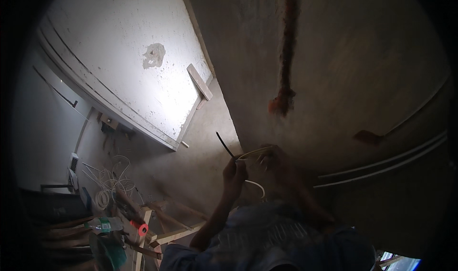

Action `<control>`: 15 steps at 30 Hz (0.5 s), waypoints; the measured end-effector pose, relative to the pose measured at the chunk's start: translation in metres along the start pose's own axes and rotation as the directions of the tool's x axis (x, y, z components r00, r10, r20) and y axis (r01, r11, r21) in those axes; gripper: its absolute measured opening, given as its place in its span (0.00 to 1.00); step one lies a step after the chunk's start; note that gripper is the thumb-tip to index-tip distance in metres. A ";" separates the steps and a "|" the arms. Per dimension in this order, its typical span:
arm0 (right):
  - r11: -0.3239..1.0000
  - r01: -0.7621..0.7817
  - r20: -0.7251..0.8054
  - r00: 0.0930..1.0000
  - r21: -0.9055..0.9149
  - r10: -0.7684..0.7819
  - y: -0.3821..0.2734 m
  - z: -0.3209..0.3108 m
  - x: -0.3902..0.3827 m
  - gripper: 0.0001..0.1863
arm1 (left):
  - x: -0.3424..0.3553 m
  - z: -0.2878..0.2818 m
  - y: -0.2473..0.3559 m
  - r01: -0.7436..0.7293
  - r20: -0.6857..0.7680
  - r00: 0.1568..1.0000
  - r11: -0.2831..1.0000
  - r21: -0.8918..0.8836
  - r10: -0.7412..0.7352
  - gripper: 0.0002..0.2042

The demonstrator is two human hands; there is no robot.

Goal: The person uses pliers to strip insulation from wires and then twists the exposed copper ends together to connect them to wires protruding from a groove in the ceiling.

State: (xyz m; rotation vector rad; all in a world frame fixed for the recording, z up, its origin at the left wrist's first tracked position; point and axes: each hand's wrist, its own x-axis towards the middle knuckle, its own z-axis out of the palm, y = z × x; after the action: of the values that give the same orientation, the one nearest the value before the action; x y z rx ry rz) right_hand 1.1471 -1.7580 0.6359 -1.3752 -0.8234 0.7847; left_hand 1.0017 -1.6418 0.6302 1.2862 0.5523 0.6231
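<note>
My left hand (234,174), low in the middle, is closed on a cable with a dark end (224,144) sticking out up and to the left and a white length (258,187) looping down toward my chest. My right hand (271,162) is a little to the right and higher, its fingers bent round a thin cream wire (253,152) that runs across to my left hand. The finer detail of the fingertips is dim.
A grey wall (343,56) with a dark channel fills the upper right. A white wall (119,42) has a board (199,81) at its foot. Lower left are coiled cable (104,190), timber frames (176,234), a bottle (102,224) and a red ring (142,229).
</note>
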 end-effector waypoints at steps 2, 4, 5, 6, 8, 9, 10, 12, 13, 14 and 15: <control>0.998 -0.061 0.007 0.998 0.021 0.061 0.007 -0.008 -0.001 0.18 | -0.002 0.003 -0.003 -0.009 0.009 1.000 0.997 -0.071 0.010 0.17; 0.909 -0.102 0.107 0.982 -0.403 0.158 -0.011 -0.012 -0.004 0.16 | -0.001 0.003 -0.010 -0.004 -0.009 1.000 0.997 -0.078 0.004 0.16; 0.803 -0.068 0.163 0.966 -0.592 0.202 -0.021 -0.014 -0.004 0.15 | -0.003 0.000 -0.016 -0.008 -0.038 0.999 0.997 -0.078 0.005 0.16; 0.842 -0.061 0.186 0.964 -0.536 0.188 -0.017 -0.021 -0.006 0.14 | -0.003 -0.004 -0.027 -0.027 -0.078 0.997 0.998 -0.052 0.023 0.15; 0.942 0.067 0.220 0.975 -0.328 0.007 -0.036 -0.022 -0.014 0.15 | -0.002 -0.014 -0.050 -0.019 -0.140 0.990 0.999 0.027 0.023 0.12; 0.968 0.184 0.199 0.969 -0.169 -0.149 -0.064 -0.024 -0.020 0.18 | -0.003 -0.008 -0.034 -0.025 -0.201 0.979 1.000 0.017 0.028 0.13; 0.904 0.352 0.301 0.913 -0.242 -0.275 -0.068 -0.045 -0.017 0.22 | -0.005 -0.008 -0.028 -0.021 -0.233 0.972 1.000 0.004 0.022 0.14; 0.783 0.622 0.404 0.721 -0.019 -0.563 -0.091 -0.057 -0.008 0.31 | -0.005 -0.010 -0.025 -0.013 -0.263 0.965 1.000 -0.018 0.008 0.15; 0.705 0.703 0.400 0.621 0.096 -0.674 -0.113 -0.055 -0.008 0.31 | -0.005 -0.012 -0.025 -0.001 -0.261 0.965 1.000 0.004 0.002 0.15; 0.645 0.742 0.387 0.549 0.182 -0.741 -0.133 -0.047 -0.010 0.31 | -0.007 -0.013 -0.025 0.010 -0.261 0.965 1.000 0.023 -0.004 0.16; 0.593 0.749 0.423 0.453 0.296 -0.784 -0.148 -0.037 0.007 0.30 | -0.007 -0.021 -0.029 -0.023 -0.335 0.942 0.999 0.030 0.032 0.17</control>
State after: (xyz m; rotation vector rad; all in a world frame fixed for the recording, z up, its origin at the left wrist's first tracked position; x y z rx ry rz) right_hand 1.1827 -1.7779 0.7833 -0.5473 -1.6867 0.4167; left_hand 0.9856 -1.6367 0.5983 1.2192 0.8256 0.8694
